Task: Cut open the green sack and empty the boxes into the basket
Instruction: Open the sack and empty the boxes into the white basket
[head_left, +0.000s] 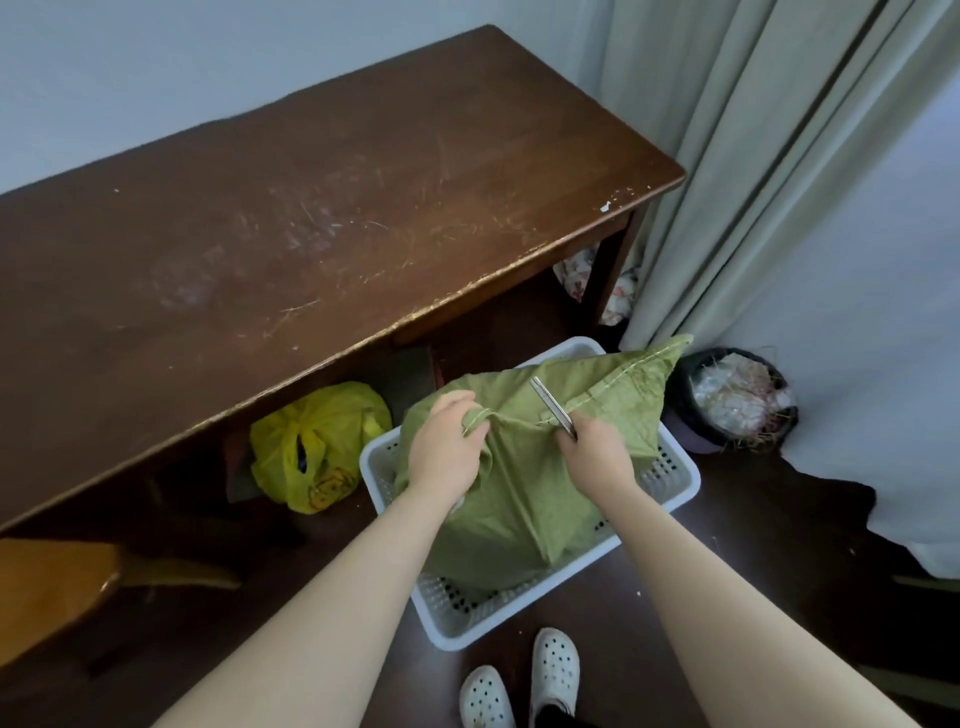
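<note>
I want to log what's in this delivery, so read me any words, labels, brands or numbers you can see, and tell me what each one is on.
No readable text anywhere in this view.
Yellow bag under the table: an orange printed design, too blurred to tell whether it holds letters.
Green sack: plain, no label showing.
Basket, blade, shoes: no markings visible.

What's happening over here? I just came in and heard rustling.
A person is opening a green sack that stands in a white basket on the floor beside a wooden table. The left hand bunches the sack's top, and the right hand works scissors at the stitched seam. No boxes show yet.
</note>
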